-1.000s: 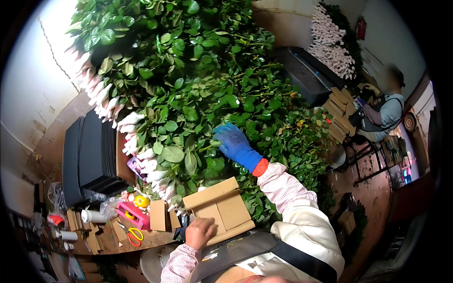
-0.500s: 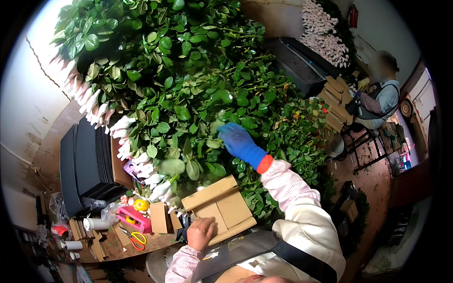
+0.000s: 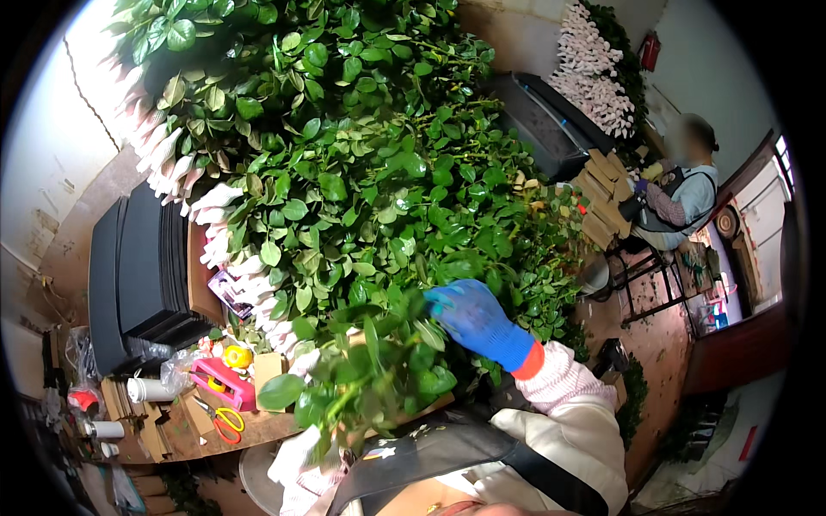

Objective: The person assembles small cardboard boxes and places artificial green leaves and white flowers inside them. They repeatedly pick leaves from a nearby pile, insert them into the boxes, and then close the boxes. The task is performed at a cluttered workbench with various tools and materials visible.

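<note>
My right hand (image 3: pixel 482 322), in a blue glove with an orange cuff, is closed at the stem end of a leafy rose stem (image 3: pixel 379 365). That stem lies across the front of my body, its leaves blurred by motion. A white-netted flower head (image 3: pixel 297 451) shows at its lower left. Beneath the leaves, only strips of the brown cardboard tray (image 3: pixel 443 402) are visible. My left hand is hidden behind the leaves and netted head; just its pink striped sleeve (image 3: pixel 311 497) shows. Beyond my right hand spreads a large pile of leafy roses (image 3: pixel 370 172).
Left of the pile stands a stack of black sheets (image 3: pixel 155 267). On the worktable (image 3: pixel 267 427) are scissors (image 3: pixel 225 421), a pink tape dispenser (image 3: pixel 225 384), yellow tape (image 3: pixel 238 356) and a white cup (image 3: pixel 148 390). A co-worker (image 3: pixel 684 193) sits at far right beside cardboard pieces (image 3: pixel 602 193).
My right hand has come from the pile toward my body, bringing a leafy rose stem over the cardboard tray. Leaves now cover my left hand, which was on the tray. The view has shifted slightly.
</note>
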{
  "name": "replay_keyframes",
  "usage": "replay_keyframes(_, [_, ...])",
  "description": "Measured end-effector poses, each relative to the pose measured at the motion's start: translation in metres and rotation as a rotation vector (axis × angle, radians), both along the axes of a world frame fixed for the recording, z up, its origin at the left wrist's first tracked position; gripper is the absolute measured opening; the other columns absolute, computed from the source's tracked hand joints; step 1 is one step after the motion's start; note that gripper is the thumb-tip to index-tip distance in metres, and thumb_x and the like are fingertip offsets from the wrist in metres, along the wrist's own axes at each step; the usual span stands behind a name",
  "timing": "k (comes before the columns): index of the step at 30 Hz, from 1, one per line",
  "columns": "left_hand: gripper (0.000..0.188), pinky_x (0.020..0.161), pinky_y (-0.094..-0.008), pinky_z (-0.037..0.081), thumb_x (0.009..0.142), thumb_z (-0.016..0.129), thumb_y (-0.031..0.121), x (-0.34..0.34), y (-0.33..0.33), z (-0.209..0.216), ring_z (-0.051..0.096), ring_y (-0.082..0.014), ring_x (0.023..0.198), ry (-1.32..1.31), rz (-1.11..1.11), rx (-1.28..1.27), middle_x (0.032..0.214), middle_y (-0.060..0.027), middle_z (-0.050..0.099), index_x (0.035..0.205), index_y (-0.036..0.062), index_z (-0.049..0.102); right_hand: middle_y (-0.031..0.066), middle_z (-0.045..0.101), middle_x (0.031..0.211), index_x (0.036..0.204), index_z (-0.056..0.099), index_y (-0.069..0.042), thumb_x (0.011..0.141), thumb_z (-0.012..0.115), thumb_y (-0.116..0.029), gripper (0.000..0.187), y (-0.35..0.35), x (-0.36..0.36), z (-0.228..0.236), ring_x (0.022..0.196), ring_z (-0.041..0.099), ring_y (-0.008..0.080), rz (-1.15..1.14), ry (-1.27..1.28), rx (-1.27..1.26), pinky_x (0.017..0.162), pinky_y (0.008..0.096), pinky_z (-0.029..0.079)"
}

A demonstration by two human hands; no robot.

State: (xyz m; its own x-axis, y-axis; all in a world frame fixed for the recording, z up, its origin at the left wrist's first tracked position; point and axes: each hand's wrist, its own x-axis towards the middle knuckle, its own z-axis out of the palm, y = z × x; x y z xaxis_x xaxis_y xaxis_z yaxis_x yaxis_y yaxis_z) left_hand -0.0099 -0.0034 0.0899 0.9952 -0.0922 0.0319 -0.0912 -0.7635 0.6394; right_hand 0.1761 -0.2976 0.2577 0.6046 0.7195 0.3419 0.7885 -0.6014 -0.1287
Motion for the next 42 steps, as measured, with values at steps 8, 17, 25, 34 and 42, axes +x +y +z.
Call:
replay_keyframes(8, [0.041,0.080,-0.0456,0.054,0.083,0.080,0.029,-0.010,-0.002,-0.016,0.070,-0.0371,0.088,0.057,0.064,-0.016,0.097,-0.0204,0.071,0.112,0.0030,0.068,0.0124,0.048,0.147,0.152,0.039,-0.012,0.074,0.080,-0.020,0.088,-0.004,0.025,-0.100,0.134,0.047,0.0317,0.004,0.094,-0.209,0.114,0.0483,0.037])
replay_keyframes(17, [0.031,0.082,-0.0435,0.053,0.085,0.076,0.023,0.011,-0.006,0.020,0.067,-0.0365,0.092,0.037,-0.085,0.058,0.099,-0.0191,0.071,0.107,0.0012,0.071,0.0066,0.065,0.111,0.130,0.060,-0.020,0.074,0.072,-0.007,0.059,0.004,0.025,0.007,0.104,0.064,0.0286,-0.118,0.064,-0.204,0.091,0.0432,0.049])
replay_keyframes(25, [0.045,0.080,-0.0427,0.054,0.086,0.074,0.023,0.013,-0.012,0.037,0.066,-0.0335,0.082,-0.116,-0.020,0.011,0.092,-0.0146,0.072,0.127,0.0071,0.065,0.0091,0.062,0.106,0.129,0.059,-0.013,0.075,0.081,-0.019,0.059,0.069,0.149,0.156,0.101,0.062,0.0297,-0.221,-0.565,0.147,0.086,0.0448,0.049])
replay_keyframes(34, [0.044,0.078,-0.0416,0.054,0.086,0.076,0.022,0.021,-0.016,0.046,0.066,-0.0324,0.085,-0.109,-0.015,-0.027,0.089,-0.0134,0.070,0.127,0.0078,0.066,0.0103,0.051,0.147,0.143,0.055,-0.017,0.086,0.070,-0.027,0.060,0.139,0.303,-0.010,0.139,0.044,0.0292,-0.310,-0.249,-0.118,0.117,0.0448,0.032])
replay_keyframes(42, [0.027,0.080,-0.0410,0.054,0.084,0.076,0.014,0.015,-0.011,0.050,0.065,-0.0318,0.084,-0.086,-0.016,-0.047,0.087,-0.0125,0.070,0.110,0.0058,0.072,0.0122,0.053,0.144,0.145,0.050,-0.016,0.089,0.065,-0.024,0.059,0.131,0.272,0.019,0.133,0.049,0.0304,-0.157,-0.381,0.116,0.111,0.0449,0.038])
